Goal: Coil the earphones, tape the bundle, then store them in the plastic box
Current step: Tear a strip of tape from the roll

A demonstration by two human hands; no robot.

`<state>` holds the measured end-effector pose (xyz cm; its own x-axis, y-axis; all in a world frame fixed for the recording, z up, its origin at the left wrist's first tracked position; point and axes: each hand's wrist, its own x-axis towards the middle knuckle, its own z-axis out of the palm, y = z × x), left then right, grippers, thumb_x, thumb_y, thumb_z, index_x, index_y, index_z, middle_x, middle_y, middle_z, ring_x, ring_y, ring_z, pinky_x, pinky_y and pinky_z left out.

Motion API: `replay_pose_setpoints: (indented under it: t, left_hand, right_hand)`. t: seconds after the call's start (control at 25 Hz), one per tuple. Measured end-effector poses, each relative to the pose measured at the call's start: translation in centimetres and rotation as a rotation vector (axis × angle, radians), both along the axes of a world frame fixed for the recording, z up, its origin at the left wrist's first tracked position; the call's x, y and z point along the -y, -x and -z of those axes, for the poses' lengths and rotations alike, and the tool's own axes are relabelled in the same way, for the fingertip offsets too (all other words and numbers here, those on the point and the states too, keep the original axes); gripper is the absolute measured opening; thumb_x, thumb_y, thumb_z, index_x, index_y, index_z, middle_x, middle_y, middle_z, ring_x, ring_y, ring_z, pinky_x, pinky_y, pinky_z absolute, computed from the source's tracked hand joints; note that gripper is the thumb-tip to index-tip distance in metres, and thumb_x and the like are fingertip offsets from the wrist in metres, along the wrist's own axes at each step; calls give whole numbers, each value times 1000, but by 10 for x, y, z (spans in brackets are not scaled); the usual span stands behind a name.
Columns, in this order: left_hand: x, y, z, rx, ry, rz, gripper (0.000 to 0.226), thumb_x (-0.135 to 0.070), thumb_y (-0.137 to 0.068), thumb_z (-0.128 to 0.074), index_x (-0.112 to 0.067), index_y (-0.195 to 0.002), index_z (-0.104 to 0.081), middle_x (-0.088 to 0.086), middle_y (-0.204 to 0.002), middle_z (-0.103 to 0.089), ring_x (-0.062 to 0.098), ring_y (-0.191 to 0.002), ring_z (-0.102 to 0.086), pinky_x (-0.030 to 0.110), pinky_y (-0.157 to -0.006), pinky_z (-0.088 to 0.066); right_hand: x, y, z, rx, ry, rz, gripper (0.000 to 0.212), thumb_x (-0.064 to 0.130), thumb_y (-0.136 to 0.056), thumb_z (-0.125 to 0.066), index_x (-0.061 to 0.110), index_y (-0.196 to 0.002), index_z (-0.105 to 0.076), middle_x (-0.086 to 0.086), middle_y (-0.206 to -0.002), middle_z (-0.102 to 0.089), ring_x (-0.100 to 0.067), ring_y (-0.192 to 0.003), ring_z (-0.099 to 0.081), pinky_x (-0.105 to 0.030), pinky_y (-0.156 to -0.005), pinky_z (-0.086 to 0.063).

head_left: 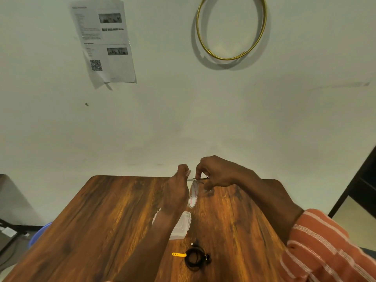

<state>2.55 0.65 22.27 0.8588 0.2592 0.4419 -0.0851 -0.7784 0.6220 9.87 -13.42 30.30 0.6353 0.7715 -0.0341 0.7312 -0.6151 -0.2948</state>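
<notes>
Both hands' grip [196,177] pinches tape [193,194].

My wooden surface [114,212] butts against a pale, plain wall [203,110], its dark grain glossy under soft even light. Above the surface, up to the left, a printed paper sheet [103,41] with small photos and a QR code hangs on that wall, its lower corner curling. Up to the right of the surface a loop of gold tubing [232,29] casts a shadow. Right of the surface stands dark furniture [358,180]; low on the left, something blue [38,233] pokes out.
</notes>
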Motion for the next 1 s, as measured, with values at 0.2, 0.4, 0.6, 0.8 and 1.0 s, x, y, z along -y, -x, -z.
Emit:
replay_pose_setpoints:
  t: [0.2,0.4,0.6,0.8,1.0]
  left_hand:
    - [2,0,-1,4,29,7,10,-27,-99,-46,-26,-93,-38,-10,-69,-46,5,-57,-47,23,-56,-48]
    - [7,-3,3,0,-7,-5,13,-27,-100,-44,-30,-87,-46,0,-72,-51,8,-56,-46,28,-56,-46]
    - [14,3,-3,7,34,43,14,-24,-100,-44,-12,-107,-46,4,-80,-58,24,-68,-61,41,-63,-57]
    - [15,3,-1,41,7,30,11,-19,-99,-44,-10,-106,-44,1,-73,-52,11,-55,-48,37,-48,-48]
    - [15,1,-1,18,16,59,9,-19,-100,-45,-12,-105,-45,-2,-71,-55,6,-53,-50,41,-52,-51]
  right_hand:
    - [3,1,2,-75,-34,-15,46,9,-71,-81,14,-114,-65,13,-69,-48,-3,-63,-47,-20,-58,-36]
    - [13,-1,6,-238,-82,12,66,21,-64,-89,19,-115,-47,10,-76,-49,-6,-67,-49,-20,-56,-36]
    - [16,1,7,-321,-137,2,77,0,-69,-82,19,-125,-34,-1,-68,-49,-16,-60,-51,-31,-57,-47]
    - [20,0,10,-417,-166,13,93,7,-67,-85,23,-132,-21,-1,-71,-44,-15,-64,-49,-34,-62,-45]
    - [23,-8,4,-359,-75,0,99,11,-64,-89,22,-133,-18,-2,-75,-47,-13,-65,-52,-29,-61,-48]
